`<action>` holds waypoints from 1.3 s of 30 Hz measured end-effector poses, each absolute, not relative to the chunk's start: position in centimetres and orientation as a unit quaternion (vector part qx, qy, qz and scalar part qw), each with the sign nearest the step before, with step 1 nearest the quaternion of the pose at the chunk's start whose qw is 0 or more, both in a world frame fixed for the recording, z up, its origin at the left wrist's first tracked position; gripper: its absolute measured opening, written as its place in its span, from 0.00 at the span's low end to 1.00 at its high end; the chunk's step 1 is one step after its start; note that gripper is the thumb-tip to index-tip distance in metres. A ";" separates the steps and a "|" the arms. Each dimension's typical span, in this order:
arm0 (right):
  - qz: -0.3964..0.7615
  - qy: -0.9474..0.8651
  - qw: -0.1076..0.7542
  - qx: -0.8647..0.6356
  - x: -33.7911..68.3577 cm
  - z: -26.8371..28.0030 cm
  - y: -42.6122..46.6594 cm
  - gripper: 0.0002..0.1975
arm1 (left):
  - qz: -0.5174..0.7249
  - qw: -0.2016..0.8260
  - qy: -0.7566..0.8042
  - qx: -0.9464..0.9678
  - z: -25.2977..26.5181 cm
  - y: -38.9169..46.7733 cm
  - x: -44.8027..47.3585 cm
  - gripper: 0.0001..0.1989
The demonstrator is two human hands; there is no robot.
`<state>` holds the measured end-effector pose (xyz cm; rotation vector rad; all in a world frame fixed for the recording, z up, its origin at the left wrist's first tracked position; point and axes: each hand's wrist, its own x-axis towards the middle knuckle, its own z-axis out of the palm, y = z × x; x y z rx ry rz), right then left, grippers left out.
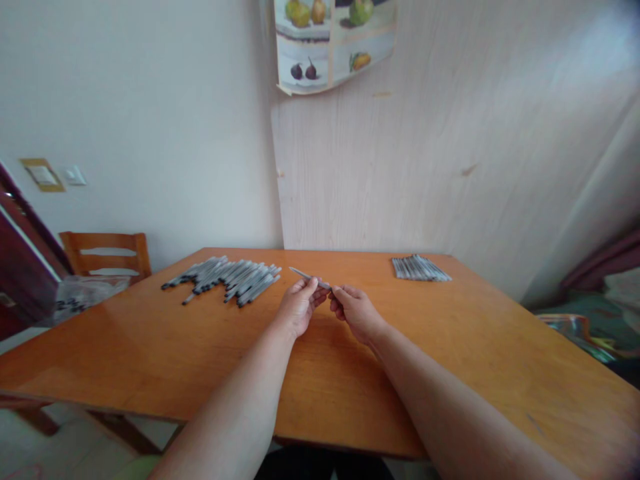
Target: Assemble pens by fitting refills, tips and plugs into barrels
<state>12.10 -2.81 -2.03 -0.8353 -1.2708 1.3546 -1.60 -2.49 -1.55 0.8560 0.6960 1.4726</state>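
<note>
A slim pale pen (301, 273) is held over the middle of the table, its pointed end toward the upper left. My left hand (299, 305) pinches its barrel between thumb and fingers. My right hand (356, 308) is closed round the dark end of the same pen, close beside the left. To the left lies a loose pile of pens (225, 277), grey-white with black ends facing me. At the far right rests a smaller, neater row of similar pens (420, 268).
The wooden table (215, 360) reaches back to the wall. A wooden chair (105, 250) stands at the left, near a clear plastic bag (93, 293) with dark bits inside. Fruit pictures (333, 47) hang on the wall. Blurred items lie beyond the right edge.
</note>
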 end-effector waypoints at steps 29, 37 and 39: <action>0.240 -0.696 0.505 -0.451 11.8 -2.4 -2.9 0.03 | 0.650 0.567 0.355 0.361 -1.5 -2.3 -1.9 0.16; 0.330 -0.672 0.505 -0.429 11.7 -3.1 -2.4 0.14 | 0.653 0.569 0.352 0.355 -1.2 -2.6 -1.8 0.17; 0.383 -0.665 0.491 -0.414 11.7 -3.4 -2.2 0.18 | 0.650 0.569 0.358 0.356 -1.2 -2.6 -1.8 0.17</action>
